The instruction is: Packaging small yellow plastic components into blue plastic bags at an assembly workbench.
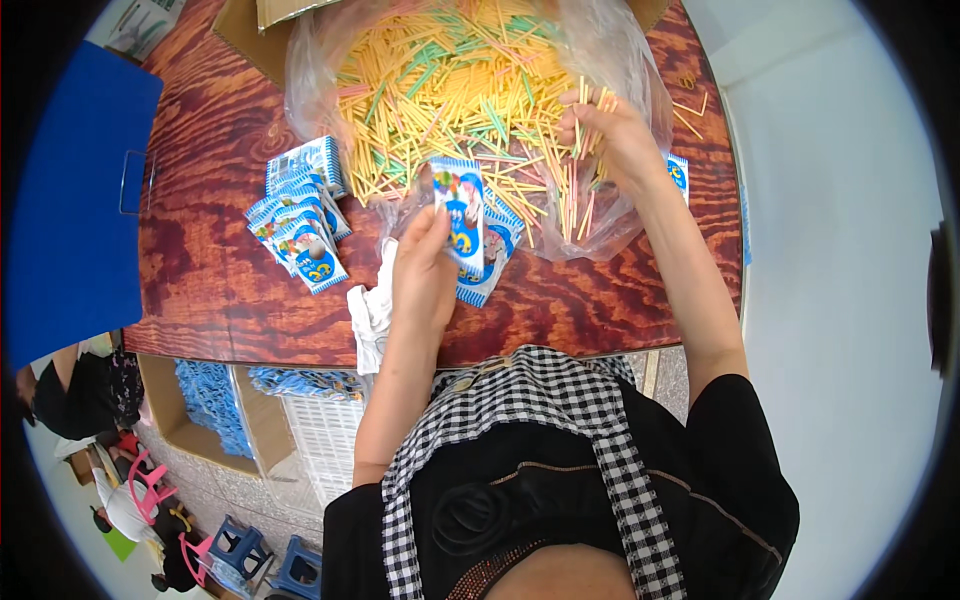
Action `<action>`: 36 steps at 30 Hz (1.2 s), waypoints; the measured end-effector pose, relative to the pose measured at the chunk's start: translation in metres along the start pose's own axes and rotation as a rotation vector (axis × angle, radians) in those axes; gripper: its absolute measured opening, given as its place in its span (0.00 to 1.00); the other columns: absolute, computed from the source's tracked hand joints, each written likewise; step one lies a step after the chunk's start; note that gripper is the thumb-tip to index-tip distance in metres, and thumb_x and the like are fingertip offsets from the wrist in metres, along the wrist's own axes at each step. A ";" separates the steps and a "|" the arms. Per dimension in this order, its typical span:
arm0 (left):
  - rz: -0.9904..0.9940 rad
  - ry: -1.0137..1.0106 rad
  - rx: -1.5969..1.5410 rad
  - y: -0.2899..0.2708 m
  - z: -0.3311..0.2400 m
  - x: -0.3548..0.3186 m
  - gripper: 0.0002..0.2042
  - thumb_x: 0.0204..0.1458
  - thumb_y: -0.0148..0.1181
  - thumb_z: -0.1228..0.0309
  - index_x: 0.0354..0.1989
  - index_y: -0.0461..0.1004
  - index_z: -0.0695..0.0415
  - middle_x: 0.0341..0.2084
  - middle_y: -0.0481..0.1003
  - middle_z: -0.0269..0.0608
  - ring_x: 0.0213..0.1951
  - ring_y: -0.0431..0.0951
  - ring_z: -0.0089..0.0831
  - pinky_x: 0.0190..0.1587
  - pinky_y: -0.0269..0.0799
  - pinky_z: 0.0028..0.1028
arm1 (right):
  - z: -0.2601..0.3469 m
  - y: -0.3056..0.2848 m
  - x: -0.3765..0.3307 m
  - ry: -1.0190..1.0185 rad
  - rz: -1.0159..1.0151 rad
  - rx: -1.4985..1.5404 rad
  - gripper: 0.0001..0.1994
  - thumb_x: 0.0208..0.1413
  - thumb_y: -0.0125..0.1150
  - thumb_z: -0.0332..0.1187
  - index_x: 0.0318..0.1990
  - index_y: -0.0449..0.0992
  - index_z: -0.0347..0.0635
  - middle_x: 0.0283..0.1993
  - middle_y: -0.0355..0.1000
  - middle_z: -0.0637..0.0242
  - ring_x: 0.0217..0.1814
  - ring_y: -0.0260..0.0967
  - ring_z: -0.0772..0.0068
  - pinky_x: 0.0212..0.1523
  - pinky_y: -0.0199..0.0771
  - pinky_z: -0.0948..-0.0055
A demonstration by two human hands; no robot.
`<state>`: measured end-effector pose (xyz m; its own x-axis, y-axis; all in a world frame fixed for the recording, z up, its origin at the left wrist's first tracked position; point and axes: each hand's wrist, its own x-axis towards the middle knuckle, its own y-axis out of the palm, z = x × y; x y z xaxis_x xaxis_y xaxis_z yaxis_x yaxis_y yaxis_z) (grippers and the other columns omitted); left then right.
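Observation:
My left hand (424, 268) is closed on a small blue-and-white packet (462, 200), thumb on its front. Beneath that hand, more packets of the same kind (497, 252) lie on the table. My right hand (622, 140) is raised at the right side of a big heap of thin sticks (450, 80), mostly yellow with some green and pink. Its fingers pinch a few of these sticks (580, 112), upright. The heap lies in a clear plastic bag (625, 60) spread wide. To the left, several packets (305, 240) sit in an overlapping pile.
The dark red wood-grain table (230, 310) carries a cardboard box (240, 35) behind the bag. White cloth (372, 315) hangs over its near edge. A blue panel (80, 200) stands at left. Below are bins of blue packets (212, 405) and a white crate (325, 440). People sit at lower left.

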<state>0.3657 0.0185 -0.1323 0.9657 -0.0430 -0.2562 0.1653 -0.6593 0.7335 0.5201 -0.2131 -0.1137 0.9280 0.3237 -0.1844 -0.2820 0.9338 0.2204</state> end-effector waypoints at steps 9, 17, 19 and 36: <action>-0.197 -0.176 -0.414 0.057 0.028 0.048 0.13 0.63 0.46 0.68 0.52 0.67 0.60 0.46 0.73 0.40 0.49 0.72 0.30 0.55 0.66 0.31 | -0.026 0.079 -0.031 -0.010 -0.164 0.263 0.09 0.59 0.52 0.25 0.47 0.71 0.36 0.37 0.73 0.64 0.36 0.72 0.73 0.35 0.74 0.75; -0.370 -0.294 -0.602 0.057 0.023 0.050 0.12 0.64 0.43 0.69 0.51 0.67 0.61 0.45 0.70 0.41 0.46 0.69 0.31 0.57 0.64 0.31 | -0.046 0.106 -0.047 -0.357 -0.247 -0.063 0.08 0.60 0.51 0.23 0.46 0.71 0.38 0.32 0.67 0.72 0.29 0.64 0.85 0.27 0.66 0.81; -0.369 -0.263 -0.677 0.049 0.026 0.046 0.11 0.63 0.44 0.71 0.50 0.67 0.62 0.45 0.70 0.42 0.45 0.69 0.32 0.56 0.66 0.31 | -0.044 0.106 -0.053 -0.308 -0.180 -0.247 0.06 0.60 0.50 0.24 0.43 0.71 0.38 0.33 0.69 0.70 0.31 0.67 0.84 0.30 0.69 0.81; -0.148 -0.163 -0.417 0.022 -0.001 0.012 0.13 0.61 0.46 0.72 0.51 0.61 0.65 0.59 0.61 0.64 0.63 0.58 0.56 0.66 0.56 0.50 | -0.030 0.053 -0.030 -0.258 -0.149 -0.057 0.07 0.62 0.48 0.26 0.44 0.69 0.34 0.44 0.76 0.54 0.47 0.74 0.67 0.47 0.74 0.72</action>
<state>0.3813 0.0040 -0.1191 0.8871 -0.1100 -0.4483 0.3976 -0.3112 0.8632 0.4699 -0.1683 -0.1253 0.9893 0.1402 0.0399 -0.1447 0.9774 0.1540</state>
